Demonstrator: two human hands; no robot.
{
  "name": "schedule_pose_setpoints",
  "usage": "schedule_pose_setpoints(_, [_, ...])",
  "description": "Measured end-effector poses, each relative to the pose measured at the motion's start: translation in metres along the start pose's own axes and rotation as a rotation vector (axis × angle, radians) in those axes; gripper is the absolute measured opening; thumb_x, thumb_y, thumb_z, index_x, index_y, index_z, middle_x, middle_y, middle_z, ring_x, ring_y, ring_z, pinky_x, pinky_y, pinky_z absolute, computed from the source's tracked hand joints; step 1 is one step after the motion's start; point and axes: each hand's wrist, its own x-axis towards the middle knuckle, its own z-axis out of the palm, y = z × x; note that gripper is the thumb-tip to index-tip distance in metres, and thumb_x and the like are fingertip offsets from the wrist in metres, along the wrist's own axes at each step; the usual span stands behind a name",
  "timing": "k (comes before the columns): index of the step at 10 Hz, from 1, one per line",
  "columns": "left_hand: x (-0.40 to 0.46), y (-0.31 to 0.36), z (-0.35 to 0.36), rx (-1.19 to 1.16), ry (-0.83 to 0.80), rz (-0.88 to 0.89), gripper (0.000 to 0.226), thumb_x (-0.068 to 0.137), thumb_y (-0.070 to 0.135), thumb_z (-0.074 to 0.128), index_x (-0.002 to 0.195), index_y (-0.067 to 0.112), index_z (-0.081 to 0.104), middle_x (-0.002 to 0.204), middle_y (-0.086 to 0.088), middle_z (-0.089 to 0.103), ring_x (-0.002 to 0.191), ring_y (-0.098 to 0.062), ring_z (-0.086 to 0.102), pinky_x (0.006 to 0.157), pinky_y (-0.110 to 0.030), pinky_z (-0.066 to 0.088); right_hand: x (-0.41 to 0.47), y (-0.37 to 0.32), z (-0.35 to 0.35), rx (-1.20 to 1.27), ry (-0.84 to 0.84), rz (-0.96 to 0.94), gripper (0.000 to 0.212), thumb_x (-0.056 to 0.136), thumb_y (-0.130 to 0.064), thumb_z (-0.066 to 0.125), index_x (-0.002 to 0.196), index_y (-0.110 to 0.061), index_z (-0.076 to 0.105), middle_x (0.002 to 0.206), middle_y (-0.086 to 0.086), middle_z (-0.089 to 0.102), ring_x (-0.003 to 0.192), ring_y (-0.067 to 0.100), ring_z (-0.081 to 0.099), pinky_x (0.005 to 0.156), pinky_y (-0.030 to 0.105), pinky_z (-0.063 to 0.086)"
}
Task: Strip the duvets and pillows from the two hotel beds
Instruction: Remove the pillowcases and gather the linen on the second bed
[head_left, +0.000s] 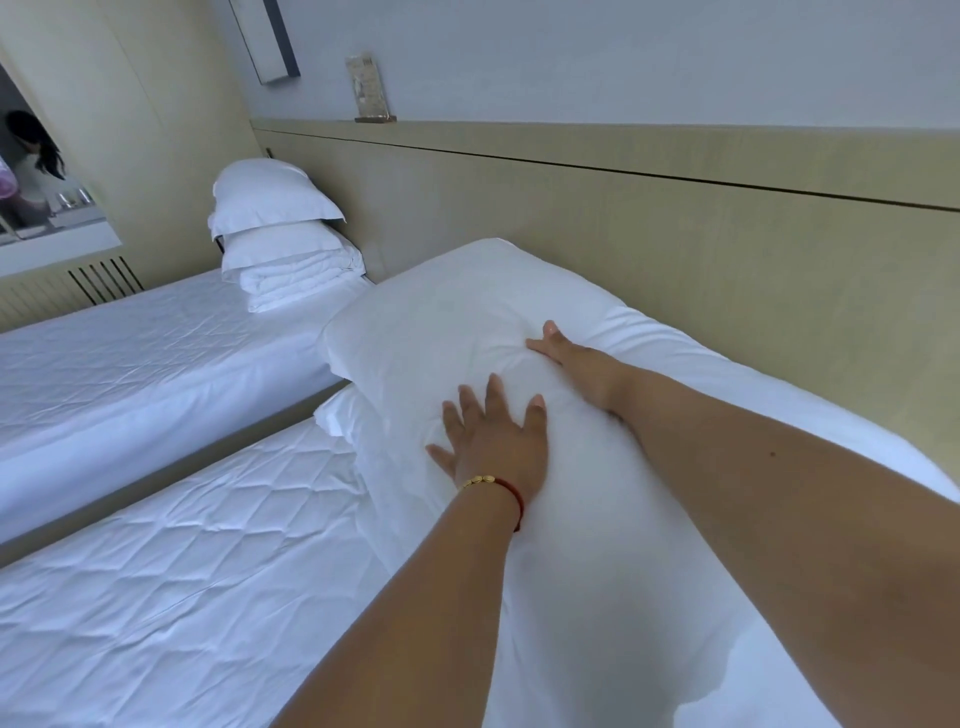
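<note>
A large white pillow (447, 317) lies at the head of the near bed (182, 597), on top of another white piece of bedding. My left hand (493, 441) presses flat on its near side with fingers spread. My right hand (566, 358) rests on the pillow's top; its fingers sink into the fabric and are partly hidden. On the far bed (130, 358) two white pillows (270, 200) are stacked on a folded duvet (298, 280) against the headboard.
A beige wooden headboard panel (623, 218) runs behind both beds, with a small standing card (369, 88) on its ledge. A narrow gap separates the beds. At far left a person (31, 166) stands beyond an opening, above a slatted vent (106, 280).
</note>
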Motion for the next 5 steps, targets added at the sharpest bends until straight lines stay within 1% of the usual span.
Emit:
schedule_pose_setpoints(1, [-0.003, 0.003, -0.003, 0.035, -0.005, -0.001, 0.068, 0.094, 0.063, 0.022, 0.152, 0.037, 0.001, 0.162, 0.005, -0.008, 0.148, -0.019, -0.014, 0.116, -0.055, -0.006, -0.018, -0.003, -0.009, 0.119, 0.011, 0.021, 0.066, 0.092, -0.069, 0.007, 0.135, -0.042, 0.048, 0.152, -0.008, 0.035, 0.141, 0.013, 0.027, 0.119, 0.037, 0.011])
schedule_pose_setpoints(2, [-0.009, 0.000, -0.010, 0.059, 0.018, 0.010, 0.067, 0.094, 0.063, 0.023, 0.152, 0.036, 0.002, 0.162, 0.004, -0.006, 0.148, -0.020, -0.011, 0.117, -0.055, -0.006, -0.047, -0.010, -0.019, 0.214, 0.101, 0.004, 0.056, 0.093, -0.066, 0.023, 0.115, -0.034, 0.064, 0.131, -0.010, 0.055, 0.121, 0.012, 0.049, 0.102, 0.026, 0.031])
schedule_pose_setpoints(3, [-0.013, -0.002, -0.019, 0.055, 0.043, -0.003, 0.066, 0.094, 0.062, 0.022, 0.152, 0.035, 0.004, 0.162, 0.002, -0.002, 0.148, -0.022, -0.007, 0.117, -0.054, -0.005, -0.098, -0.028, -0.030, 0.408, 0.304, -0.211, 0.030, 0.097, -0.042, 0.047, 0.095, -0.021, 0.069, 0.105, -0.010, 0.066, 0.098, 0.004, 0.058, 0.083, 0.021, 0.040])
schedule_pose_setpoints(4, [-0.015, -0.002, -0.026, 0.073, 0.068, -0.005, 0.066, 0.096, 0.061, 0.021, 0.153, 0.032, 0.006, 0.162, 0.000, 0.001, 0.148, -0.022, -0.004, 0.117, -0.054, -0.004, -0.168, -0.055, -0.047, 0.678, 0.606, -0.482, 0.019, 0.090, -0.017, 0.058, 0.076, -0.025, 0.068, 0.084, -0.009, 0.070, 0.083, 0.008, 0.062, 0.081, 0.026, 0.047])
schedule_pose_setpoints(5, [-0.023, 0.001, -0.033, 0.061, 0.055, -0.023, 0.066, 0.096, 0.059, 0.022, 0.153, 0.028, 0.011, 0.161, -0.004, 0.006, 0.148, -0.024, 0.000, 0.118, -0.053, -0.002, -0.226, -0.059, -0.076, 0.898, 0.721, -0.803, 0.010, 0.080, -0.011, 0.055, 0.080, -0.018, 0.063, 0.080, -0.006, 0.069, 0.079, 0.019, 0.063, 0.080, 0.033, 0.052])
